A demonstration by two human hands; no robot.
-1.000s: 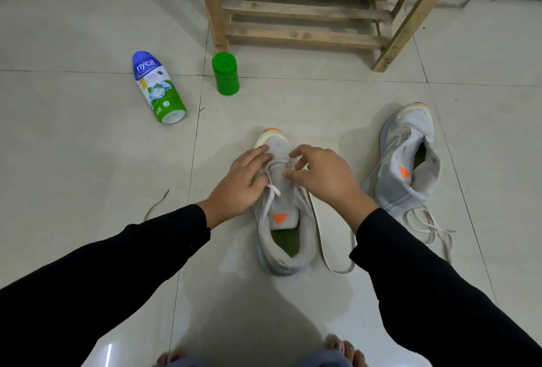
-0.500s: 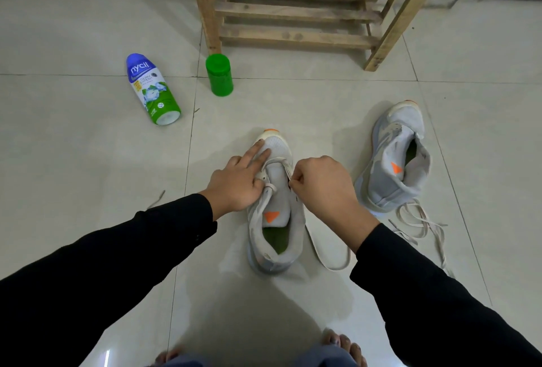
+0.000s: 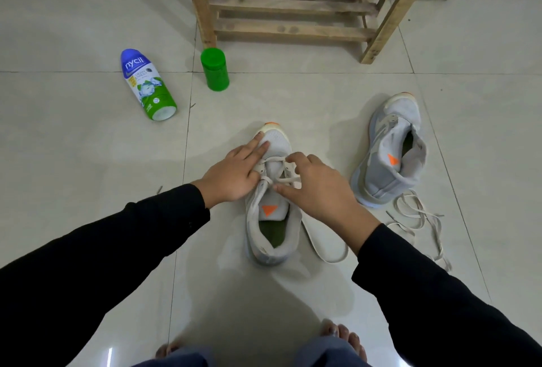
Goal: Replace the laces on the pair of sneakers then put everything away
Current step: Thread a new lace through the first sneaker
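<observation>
A grey sneaker [image 3: 274, 245] with an orange triangle on its tongue stands on the floor in front of me, toe pointing away. My left hand [image 3: 234, 173] rests on its left side with straight fingers reaching to the toe. My right hand [image 3: 319, 190] is over the eyelets, and its thumb and curled index finger pinch the beige lace [image 3: 289, 180] that crosses the tongue. That lace's free end loops on the floor to the right of the heel. The second grey sneaker [image 3: 390, 152] lies tilted at the right, a loose lace [image 3: 416, 217] piled beside it.
A blue and green powder bottle [image 3: 146, 84] lies on the tiles at the left, a green cap [image 3: 215, 70] standing near it. A wooden frame [image 3: 293, 5] stands at the back. My bare feet [image 3: 340, 334] show at the bottom edge.
My right hand has gone from a closed fist to thumb and index finger working the lace crossing. My left hand's fingers have stretched further onto the toe.
</observation>
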